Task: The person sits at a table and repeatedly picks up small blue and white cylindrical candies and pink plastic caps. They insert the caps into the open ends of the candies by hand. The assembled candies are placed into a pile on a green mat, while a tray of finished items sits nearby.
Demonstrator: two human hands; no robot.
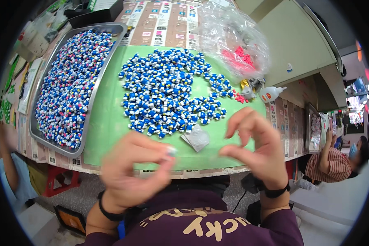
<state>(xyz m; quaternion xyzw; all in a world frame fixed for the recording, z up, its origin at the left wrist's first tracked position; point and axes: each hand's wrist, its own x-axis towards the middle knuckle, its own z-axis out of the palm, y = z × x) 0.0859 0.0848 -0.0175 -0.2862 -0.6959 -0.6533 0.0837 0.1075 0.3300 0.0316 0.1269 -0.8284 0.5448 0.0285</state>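
Observation:
My left hand [121, 180] is closed in a pinch on a small white-and-blue plastic figure [171, 151], held above the near edge of the green mat [104, 123]. The figure is blurred and partly hidden by the fingertips. To its right, my right hand [260, 145] hovers with thumb and fingers curved apart and nothing visible between them. Beyond both hands spreads a loose heap of blue-and-white figures [160, 90], some showing yellow spots. A small clear-and-grey item [197, 138] lies between the hands, at the heap's near side.
At the left, a metal tray [57, 150] holds many similar figures with pink bits. Loose pink pieces [240, 97] lie near a white squeeze bottle [271, 94]. A clear plastic bag [217, 28] contains more pink pieces. A pale cabinet [299, 49] stands right; people sit at both sides.

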